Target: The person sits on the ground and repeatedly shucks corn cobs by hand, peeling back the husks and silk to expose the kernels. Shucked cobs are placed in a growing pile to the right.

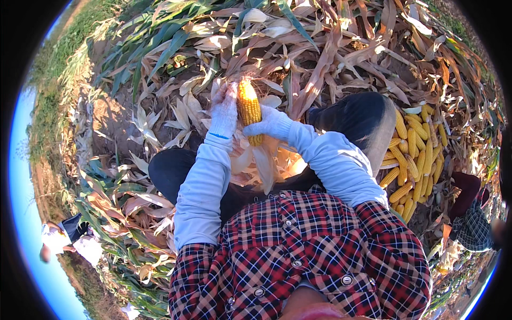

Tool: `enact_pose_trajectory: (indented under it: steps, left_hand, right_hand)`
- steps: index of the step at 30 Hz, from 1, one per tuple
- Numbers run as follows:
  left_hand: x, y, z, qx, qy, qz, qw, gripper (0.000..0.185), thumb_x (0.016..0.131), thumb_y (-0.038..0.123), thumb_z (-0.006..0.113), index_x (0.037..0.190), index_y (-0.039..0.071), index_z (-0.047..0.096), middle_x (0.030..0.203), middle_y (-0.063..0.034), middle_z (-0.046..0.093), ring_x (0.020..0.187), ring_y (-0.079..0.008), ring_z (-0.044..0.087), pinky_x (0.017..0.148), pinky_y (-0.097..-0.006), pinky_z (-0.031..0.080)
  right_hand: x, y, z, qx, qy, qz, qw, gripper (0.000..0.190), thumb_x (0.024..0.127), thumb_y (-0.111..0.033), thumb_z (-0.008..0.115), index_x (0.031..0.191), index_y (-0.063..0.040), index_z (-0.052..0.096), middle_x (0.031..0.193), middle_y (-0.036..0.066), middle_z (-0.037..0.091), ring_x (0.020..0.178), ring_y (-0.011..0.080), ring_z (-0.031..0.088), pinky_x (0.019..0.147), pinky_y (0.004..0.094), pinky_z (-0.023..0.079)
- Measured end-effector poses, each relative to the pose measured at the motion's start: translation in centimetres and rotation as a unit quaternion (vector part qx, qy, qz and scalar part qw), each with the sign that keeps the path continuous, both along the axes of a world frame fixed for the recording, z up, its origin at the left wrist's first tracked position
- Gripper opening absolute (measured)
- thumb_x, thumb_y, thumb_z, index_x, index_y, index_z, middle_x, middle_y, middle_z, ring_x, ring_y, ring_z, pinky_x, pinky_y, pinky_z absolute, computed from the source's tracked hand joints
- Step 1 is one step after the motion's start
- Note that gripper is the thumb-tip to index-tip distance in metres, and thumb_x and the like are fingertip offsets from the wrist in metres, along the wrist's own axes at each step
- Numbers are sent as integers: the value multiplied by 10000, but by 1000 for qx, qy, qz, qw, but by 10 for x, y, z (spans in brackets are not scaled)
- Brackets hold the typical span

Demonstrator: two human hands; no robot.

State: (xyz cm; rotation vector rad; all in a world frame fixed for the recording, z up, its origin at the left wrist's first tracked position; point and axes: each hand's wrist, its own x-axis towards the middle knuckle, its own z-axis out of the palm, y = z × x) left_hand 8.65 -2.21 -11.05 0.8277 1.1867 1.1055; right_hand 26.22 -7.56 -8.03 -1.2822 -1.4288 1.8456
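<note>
A yellow ear of corn (250, 106) stands tip away from me between my gloved hands, its kernels bare. My right hand (274, 123), in a white knit glove, grips its lower part, thumb laid across the kernels. Along the upper left side of the ear, my left hand (225, 109) holds it; this glove is white and soiled at the fingers, and some fingertips are hidden. Fine brown silk (256, 78) clings around the tip. Pale husk leaves (263, 168) hang below the butt of the ear, over more husks (286, 160) lying between my legs.
To my right lies a pile of husked corn ears (414, 160), beside my bent knee (374, 120). Dry stalks and leaves (328, 60) cover the ground ahead; greener leaves (164, 44) lie at the upper left. One person (472, 220) is at far right, another (66, 236) at far left.
</note>
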Motion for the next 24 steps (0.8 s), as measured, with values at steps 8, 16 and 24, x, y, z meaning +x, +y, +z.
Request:
enact_pose_trajectory:
  steps: [8, 16, 24]
  left_hand:
    - [1, 0, 14, 30, -176, -84, 980, 372, 1083, 291, 502, 1268, -10, 617, 1182, -124, 690, 1040, -183, 677, 913, -313, 558]
    - [5, -16, 55, 53, 59, -112, 991, 514, 1069, 483, 456, 1257, 26, 596, 1051, -143, 689, 930, -256, 691, 843, -365, 579]
    - [1, 1, 10, -72, -226, 128, 963, 412, 1073, 439, 485, 1229, 72, 592, 1032, -73, 661, 896, -195, 659, 803, -346, 573]
  right_hand:
    - [-2, 0, -20, -35, 170, 32, 984, 664, 727, -242, 866, 1298, -37, 598, 1159, 78, 697, 1072, 178, 632, 998, 331, 480]
    - [2, 6, -18, 5, 78, 118, 990, 729, 757, -291, 831, 1376, -29, 549, 1214, 114, 672, 1097, 218, 635, 1001, 335, 482]
    - [-8, 6, -20, 127, -89, -50, 987, 918, 737, -514, 832, 1455, -68, 471, 1280, 184, 656, 1168, 287, 645, 1030, 374, 478]
